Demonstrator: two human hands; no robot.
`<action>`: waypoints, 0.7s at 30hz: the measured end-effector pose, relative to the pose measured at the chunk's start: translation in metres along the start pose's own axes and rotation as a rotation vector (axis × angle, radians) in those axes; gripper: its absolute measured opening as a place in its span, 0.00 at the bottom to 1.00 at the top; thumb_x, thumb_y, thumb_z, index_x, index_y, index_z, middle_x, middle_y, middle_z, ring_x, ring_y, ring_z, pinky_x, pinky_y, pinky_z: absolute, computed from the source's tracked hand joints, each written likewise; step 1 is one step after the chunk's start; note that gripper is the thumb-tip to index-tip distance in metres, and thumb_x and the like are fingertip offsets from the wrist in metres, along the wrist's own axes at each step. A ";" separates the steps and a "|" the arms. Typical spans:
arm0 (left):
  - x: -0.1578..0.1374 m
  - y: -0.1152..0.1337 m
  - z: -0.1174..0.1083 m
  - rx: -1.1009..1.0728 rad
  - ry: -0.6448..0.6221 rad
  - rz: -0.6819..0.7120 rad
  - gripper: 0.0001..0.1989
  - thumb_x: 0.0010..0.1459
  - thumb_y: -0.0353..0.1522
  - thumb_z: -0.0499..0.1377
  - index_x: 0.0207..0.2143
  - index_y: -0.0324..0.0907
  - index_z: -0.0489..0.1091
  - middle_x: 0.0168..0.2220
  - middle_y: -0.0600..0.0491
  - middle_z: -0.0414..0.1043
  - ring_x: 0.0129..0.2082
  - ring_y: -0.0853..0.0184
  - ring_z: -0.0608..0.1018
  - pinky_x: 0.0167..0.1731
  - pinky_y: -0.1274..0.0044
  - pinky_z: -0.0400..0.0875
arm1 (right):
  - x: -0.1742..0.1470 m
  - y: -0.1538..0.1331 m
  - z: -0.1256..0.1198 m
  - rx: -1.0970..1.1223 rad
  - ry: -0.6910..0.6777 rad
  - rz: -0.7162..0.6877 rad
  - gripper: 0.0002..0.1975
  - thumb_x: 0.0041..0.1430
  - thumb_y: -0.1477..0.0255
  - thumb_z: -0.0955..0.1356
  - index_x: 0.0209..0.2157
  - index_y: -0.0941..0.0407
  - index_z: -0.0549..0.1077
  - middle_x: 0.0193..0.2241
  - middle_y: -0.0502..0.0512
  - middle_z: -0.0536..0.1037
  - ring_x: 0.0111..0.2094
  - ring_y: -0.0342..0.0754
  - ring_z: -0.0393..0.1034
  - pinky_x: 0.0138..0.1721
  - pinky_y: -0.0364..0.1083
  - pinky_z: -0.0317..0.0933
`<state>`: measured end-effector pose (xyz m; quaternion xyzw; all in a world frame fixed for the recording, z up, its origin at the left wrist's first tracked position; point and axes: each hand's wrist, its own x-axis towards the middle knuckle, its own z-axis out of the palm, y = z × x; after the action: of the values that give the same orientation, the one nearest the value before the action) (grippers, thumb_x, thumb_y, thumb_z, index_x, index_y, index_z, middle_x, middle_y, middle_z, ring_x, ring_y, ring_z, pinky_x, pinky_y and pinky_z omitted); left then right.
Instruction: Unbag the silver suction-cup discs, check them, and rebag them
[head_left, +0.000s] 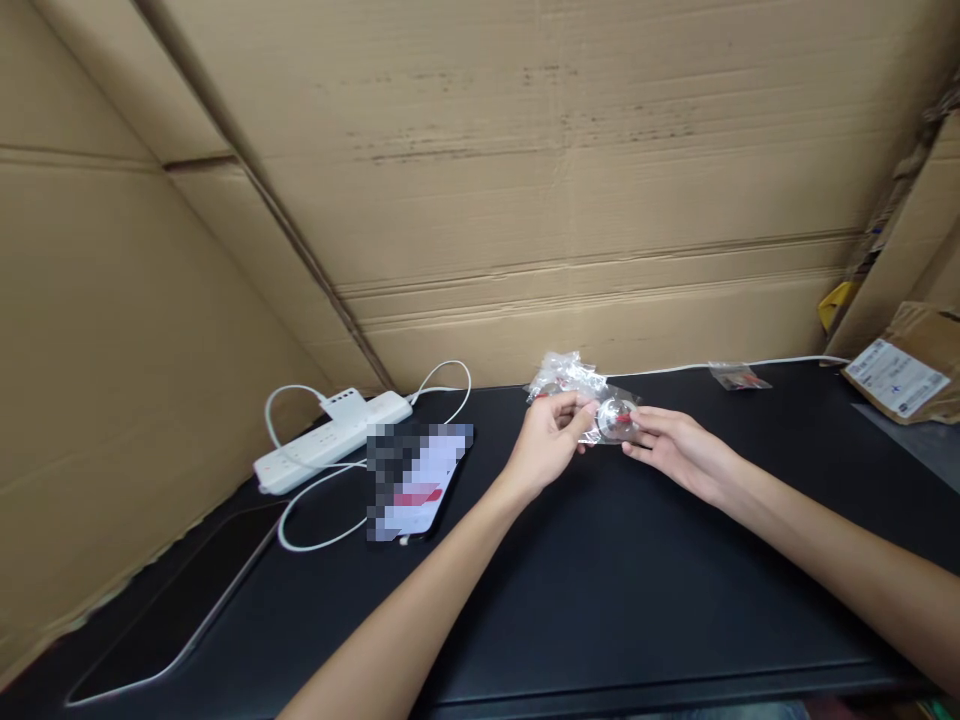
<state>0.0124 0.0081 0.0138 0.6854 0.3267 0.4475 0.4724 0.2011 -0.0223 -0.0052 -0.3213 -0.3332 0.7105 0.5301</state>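
Between my two hands is a small clear plastic bag [616, 420] with a round, shiny piece and something red in it; the exact kind of the contents is too small to tell. My left hand [551, 435] pinches the bag's left side between thumb and fingers. On the right side, my right hand [671, 448] grips the bag's edge with thumb and fingertips. Just behind my left hand lies a pile of crinkled clear plastic bags [566, 374], partly hidden by that hand, with bits of red showing.
A white power strip [330, 440] with white cables and a lit phone [431, 485] lie to the left. Nearer is a dark tablet-like panel [187, 600]. Farther right are another small bag [739, 377] and a labelled cardboard package [911, 365]. Cardboard walls [585, 180] enclose the black table [637, 590].
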 end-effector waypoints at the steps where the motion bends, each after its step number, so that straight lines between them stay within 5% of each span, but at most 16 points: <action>1: 0.000 0.001 0.000 0.012 0.016 0.012 0.13 0.59 0.39 0.61 0.28 0.38 0.71 0.24 0.54 0.67 0.22 0.71 0.71 0.21 0.79 0.68 | 0.000 0.000 0.000 0.008 0.010 -0.001 0.05 0.53 0.76 0.75 0.33 0.59 0.78 0.36 0.58 0.79 0.40 0.49 0.72 0.43 0.48 0.65; 12: 0.001 0.004 0.000 -0.002 0.062 -0.011 0.13 0.58 0.39 0.61 0.29 0.38 0.71 0.26 0.52 0.69 0.24 0.69 0.72 0.23 0.78 0.71 | 0.002 0.003 -0.001 -0.047 -0.049 0.030 0.07 0.53 0.71 0.76 0.29 0.59 0.76 0.31 0.54 0.75 0.33 0.43 0.69 0.36 0.44 0.63; 21: 0.006 0.005 -0.012 -0.187 0.253 -0.079 0.09 0.52 0.33 0.64 0.34 0.37 0.71 0.28 0.52 0.73 0.22 0.69 0.76 0.22 0.76 0.74 | 0.010 -0.010 -0.019 -0.108 0.107 -0.102 0.08 0.50 0.73 0.77 0.30 0.58 0.77 0.31 0.53 0.75 0.33 0.43 0.69 0.33 0.43 0.62</action>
<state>0.0041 0.0159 0.0222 0.5633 0.3673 0.5397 0.5065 0.2193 -0.0078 -0.0094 -0.3696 -0.3579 0.6454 0.5646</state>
